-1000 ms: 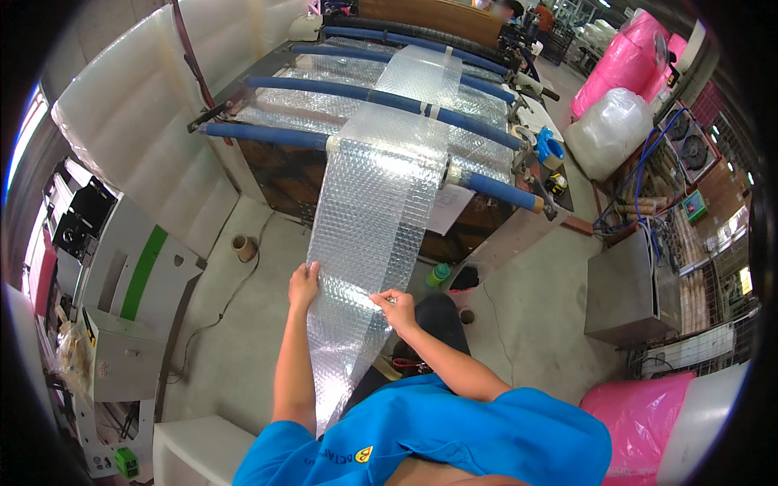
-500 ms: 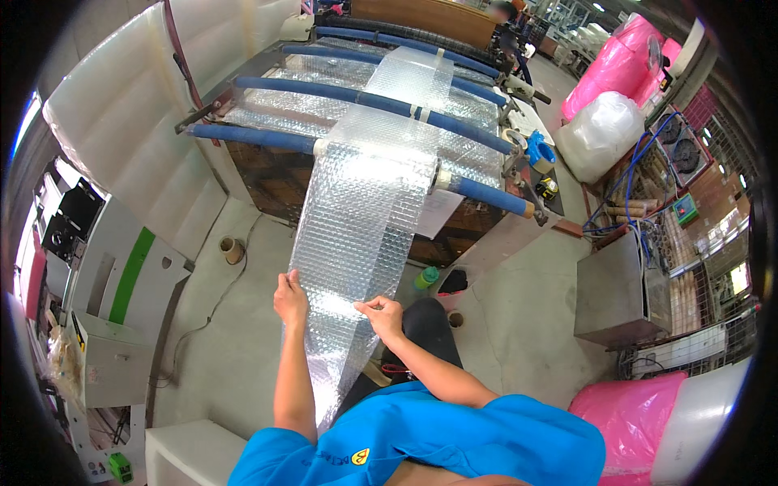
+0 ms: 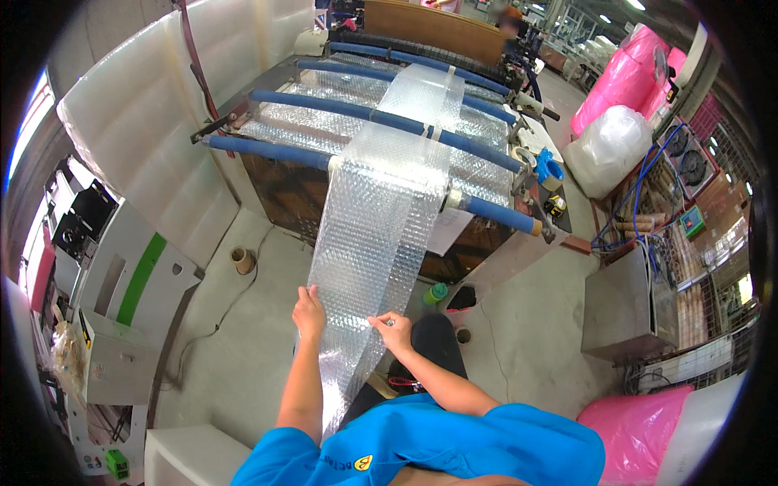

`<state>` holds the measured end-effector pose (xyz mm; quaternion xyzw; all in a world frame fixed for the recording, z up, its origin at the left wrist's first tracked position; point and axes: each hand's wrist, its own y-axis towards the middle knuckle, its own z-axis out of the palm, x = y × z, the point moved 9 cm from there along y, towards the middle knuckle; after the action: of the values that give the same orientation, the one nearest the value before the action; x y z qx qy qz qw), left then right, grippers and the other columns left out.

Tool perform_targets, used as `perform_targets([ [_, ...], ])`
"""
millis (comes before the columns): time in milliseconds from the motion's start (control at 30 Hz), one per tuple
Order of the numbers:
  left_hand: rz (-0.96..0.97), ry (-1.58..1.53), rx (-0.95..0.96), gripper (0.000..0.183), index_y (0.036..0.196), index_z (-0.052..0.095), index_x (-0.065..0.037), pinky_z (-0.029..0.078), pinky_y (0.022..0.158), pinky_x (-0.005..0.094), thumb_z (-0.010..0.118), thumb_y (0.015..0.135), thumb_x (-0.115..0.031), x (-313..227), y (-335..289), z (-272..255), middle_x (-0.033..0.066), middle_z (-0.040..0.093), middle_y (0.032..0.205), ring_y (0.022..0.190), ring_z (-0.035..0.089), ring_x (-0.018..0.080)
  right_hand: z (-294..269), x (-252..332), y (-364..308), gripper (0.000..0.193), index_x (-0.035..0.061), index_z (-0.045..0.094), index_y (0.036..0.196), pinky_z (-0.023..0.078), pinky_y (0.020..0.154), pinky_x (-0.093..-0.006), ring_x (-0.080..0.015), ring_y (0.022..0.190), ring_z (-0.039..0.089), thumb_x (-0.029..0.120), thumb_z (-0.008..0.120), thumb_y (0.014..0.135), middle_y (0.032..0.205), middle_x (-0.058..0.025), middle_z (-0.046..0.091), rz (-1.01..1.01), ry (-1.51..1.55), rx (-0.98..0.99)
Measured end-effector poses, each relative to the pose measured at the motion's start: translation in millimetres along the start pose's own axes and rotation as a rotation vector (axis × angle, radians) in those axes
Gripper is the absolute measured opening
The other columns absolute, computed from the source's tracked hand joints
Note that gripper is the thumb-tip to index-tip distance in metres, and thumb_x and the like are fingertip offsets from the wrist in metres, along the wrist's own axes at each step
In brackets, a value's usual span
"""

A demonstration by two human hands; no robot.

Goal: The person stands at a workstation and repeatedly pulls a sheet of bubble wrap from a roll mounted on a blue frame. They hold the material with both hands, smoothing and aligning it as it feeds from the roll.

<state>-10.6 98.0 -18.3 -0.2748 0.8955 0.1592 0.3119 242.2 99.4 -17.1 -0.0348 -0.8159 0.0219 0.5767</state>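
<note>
A long strip of clear bubble wrap point(image 3: 373, 211) hangs over blue-covered rollers and runs down toward my lap, with a folded, overlapping band along its right side. My left hand point(image 3: 309, 313) is closed on the left edge of the strip. On the right side, my right hand point(image 3: 395, 330) pinches the bubble wrap near the fold, thumb and forefinger pressed together. Just beyond both hands, the strip passes over the nearest blue roller point(image 3: 275, 151). Below my hands it narrows and bunches over my thigh.
A tape measure point(image 3: 555, 206) and a blue tape roll point(image 3: 550, 171) lie right of the rollers. On the floor stand a green bottle point(image 3: 436, 293) and a cardboard core point(image 3: 242, 260). A metal cabinet point(image 3: 620, 304) is at right, a white machine point(image 3: 121, 324) at left.
The whole view has shifted slightly, so the scene sits a little lower and further right. Both hands keep their grip on the bubble wrap, with little movement relative to it.
</note>
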Motion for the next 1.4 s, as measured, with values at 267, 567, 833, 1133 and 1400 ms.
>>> perform_targets([
  [267, 0.005, -0.061, 0.065, 0.039, 0.091, 0.045, -0.006, 0.04, 0.065, 0.0515, 0.032, 0.089, -0.042, -49, 52, 10, 0.0229, 0.058, 0.077, 0.074, 0.054, 0.0433, -17, 22, 55, 0.025, 0.0011, 0.063, 0.065, 0.041, 0.055, -0.0236, -0.007, 0.056, 0.049, 0.023, 0.075, 0.066, 0.06, -0.0019, 0.059, -0.096, 0.056, -0.068],
  [567, 0.049, -0.118, 0.167, 0.052, 0.102, 0.047, -0.006, 0.04, 0.077, 0.0469, 0.031, 0.086, -0.053, -127, 122, -1, 0.0236, 0.057, 0.095, 0.091, 0.053, 0.0405, -57, 93, 126, 0.028, 0.0014, 0.063, 0.069, 0.038, 0.049, -0.0221, -0.0065, 0.052, 0.047, 0.026, 0.075, 0.066, 0.059, -0.0018, 0.057, -0.296, 0.064, -0.231],
  [833, -0.03, -0.224, 0.239, 0.071, 0.106, 0.047, -0.008, 0.041, 0.08, 0.0421, 0.062, 0.061, -0.062, -80, 56, -21, 0.0175, 0.058, 0.101, 0.098, 0.054, 0.0334, -47, 87, 116, 0.023, 0.0008, 0.063, 0.072, 0.041, 0.046, -0.0225, -0.0061, 0.048, 0.048, 0.021, 0.073, 0.068, 0.063, -0.0023, 0.059, -0.151, 0.094, -0.069],
  [1133, 0.029, -0.45, 0.177, 0.045, 0.092, 0.052, -0.001, 0.045, 0.065, 0.0308, 0.07, 0.069, -0.035, -35, -2, -105, 0.0105, 0.061, 0.083, 0.073, 0.057, 0.0192, -14, 94, -20, 0.021, -0.0036, 0.062, 0.088, 0.044, 0.052, -0.021, -0.0079, 0.062, 0.055, 0.012, 0.067, 0.075, 0.074, -0.0064, 0.062, -0.04, 0.405, 0.304],
  [1400, 0.149, -0.46, 0.145, 0.034, 0.085, 0.052, 0.001, 0.042, 0.059, 0.0314, 0.06, 0.08, -0.031, -33, -2, -97, 0.0105, 0.059, 0.071, 0.06, 0.052, 0.0157, 6, 51, -23, 0.018, 0.0002, 0.063, 0.087, 0.046, 0.054, -0.0226, -0.0081, 0.065, 0.054, 0.014, 0.066, 0.076, 0.077, -0.0044, 0.061, 0.073, 0.404, 0.237],
])
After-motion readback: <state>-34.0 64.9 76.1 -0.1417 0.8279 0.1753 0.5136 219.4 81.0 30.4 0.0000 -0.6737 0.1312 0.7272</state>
